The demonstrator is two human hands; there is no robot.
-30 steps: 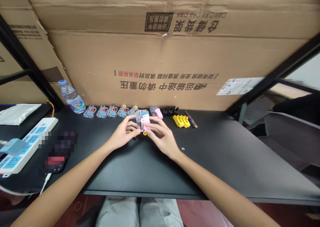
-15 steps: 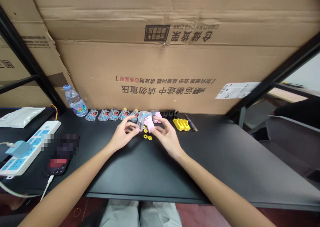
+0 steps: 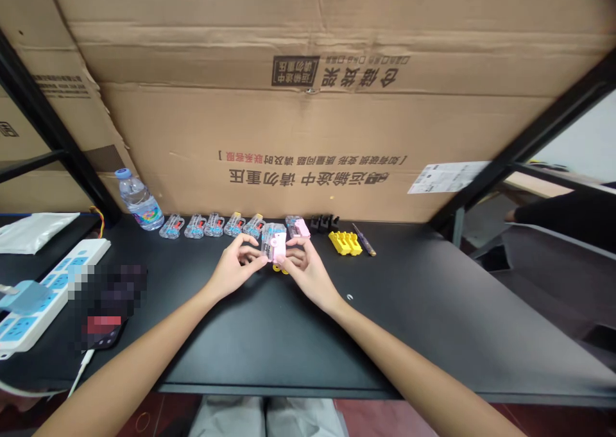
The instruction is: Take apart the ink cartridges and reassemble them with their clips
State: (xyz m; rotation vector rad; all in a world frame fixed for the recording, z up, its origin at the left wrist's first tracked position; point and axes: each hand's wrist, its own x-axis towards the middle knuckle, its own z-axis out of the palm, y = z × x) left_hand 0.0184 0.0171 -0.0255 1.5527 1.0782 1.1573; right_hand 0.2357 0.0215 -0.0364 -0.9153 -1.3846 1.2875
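Above the black table, my left hand (image 3: 237,265) grips the left side of a clear plastic case (image 3: 267,238) with fingers and thumb. My right hand (image 3: 312,271) is closed on a pink plastic piece (image 3: 279,246), which lies against the front of the case. Whether the two parts are joined, I cannot tell. Just below my fingertips, small yellow rings (image 3: 276,267) show in part. Behind my right hand rests another clear case with a pink part (image 3: 300,228). Several clear cases (image 3: 195,226) with red and blue insides stand in a row to the left.
Right of my hands are black clips (image 3: 325,222), yellow plastic pieces (image 3: 345,243), a screwdriver (image 3: 364,240) and a small white C-shaped bit (image 3: 350,297). To the left are a water bottle (image 3: 140,201), a power strip (image 3: 58,283) and a phone (image 3: 108,334). Cardboard (image 3: 260,122) walls the back.
The pink piece and clear case, earlier tilted and slightly apart, are now upright and overlapping. My hands have drawn closer and cover more of the yellow rings. The view has shifted slightly.
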